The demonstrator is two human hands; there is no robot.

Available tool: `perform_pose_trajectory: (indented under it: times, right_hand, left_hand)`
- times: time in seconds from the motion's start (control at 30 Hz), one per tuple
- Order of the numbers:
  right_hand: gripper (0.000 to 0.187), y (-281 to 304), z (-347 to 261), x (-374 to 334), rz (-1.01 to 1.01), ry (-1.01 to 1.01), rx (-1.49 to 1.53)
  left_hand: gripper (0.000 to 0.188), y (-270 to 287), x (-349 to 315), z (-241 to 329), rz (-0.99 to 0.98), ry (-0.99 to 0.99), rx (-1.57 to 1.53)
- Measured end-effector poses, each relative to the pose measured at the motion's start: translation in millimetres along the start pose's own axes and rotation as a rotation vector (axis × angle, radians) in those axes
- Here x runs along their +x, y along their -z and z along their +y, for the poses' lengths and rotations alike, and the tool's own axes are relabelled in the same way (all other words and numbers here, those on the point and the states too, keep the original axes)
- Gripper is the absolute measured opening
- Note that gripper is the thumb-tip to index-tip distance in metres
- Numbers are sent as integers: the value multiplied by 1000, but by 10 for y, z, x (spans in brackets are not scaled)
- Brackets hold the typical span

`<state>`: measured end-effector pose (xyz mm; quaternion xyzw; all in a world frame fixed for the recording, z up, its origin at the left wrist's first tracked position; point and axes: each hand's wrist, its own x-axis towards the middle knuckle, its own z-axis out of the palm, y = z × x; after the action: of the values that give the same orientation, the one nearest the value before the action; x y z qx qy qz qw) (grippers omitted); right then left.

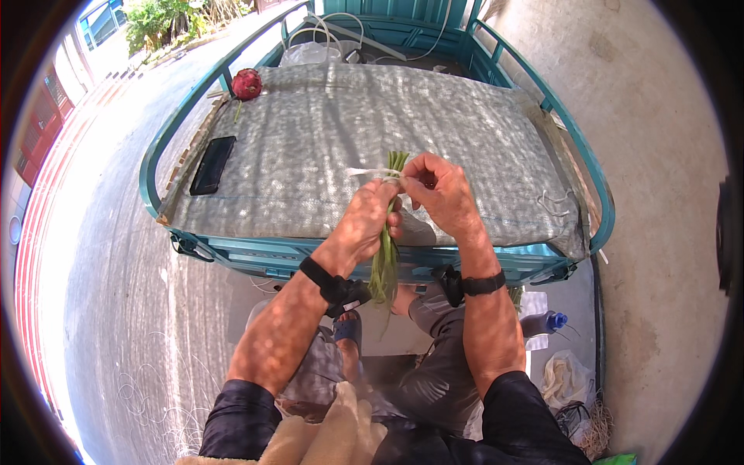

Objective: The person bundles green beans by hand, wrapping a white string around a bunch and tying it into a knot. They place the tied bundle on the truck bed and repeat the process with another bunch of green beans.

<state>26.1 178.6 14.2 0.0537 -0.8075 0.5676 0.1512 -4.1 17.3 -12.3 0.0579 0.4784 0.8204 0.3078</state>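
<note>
A slim bundle of long green leafy stalks is upright before me, above the front edge of a cart bed. My left hand is closed around its upper part, and the leaves hang down below the fist. Around the stalks near the top runs a white tie strip, one end sticking out to the left. My right hand pinches at the strip on the bundle's right side, thumb and forefinger together. The fingers partly hide where the strip crosses.
A grey woven sheet covers the cart bed, framed by teal rails. On it lie a dark phone, a dragon fruit and loose white string. A blue-capped bottle and plastic bag are at lower right.
</note>
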Motion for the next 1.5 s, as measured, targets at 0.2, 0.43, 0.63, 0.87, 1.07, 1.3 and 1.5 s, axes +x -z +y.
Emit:
perform_pose_trajectory:
  times: [0.2, 0.43, 0.63, 0.87, 1.07, 1.3, 1.5]
  right_hand:
    - [8, -8, 6, 7, -8, 39, -5]
    - [5, 101, 13, 17, -168, 38, 50]
    - [8, 192, -34, -9, -217, -32, 75]
    - [10, 285, -24, -25, -186, -110, 124]
    - [9, 295, -54, -24, -195, -142, 87]
    - [11, 327, -86, -60, -169, -121, 43]
    - [10, 274, -197, -94, -139, -78, -116]
  left_hand:
    - [18, 16, 15, -2, 14, -39, 106]
    - [15, 76, -23, -62, 2, -28, 116]
    - [20, 108, -21, -60, -57, -34, 168]
    - [26, 17, -16, -60, -76, -38, 228]
    - [23, 39, -51, -43, -100, -105, 293]
    - [23, 9, -32, -9, -120, -68, 312]
    - [27, 52, -41, 26, -119, -39, 275]
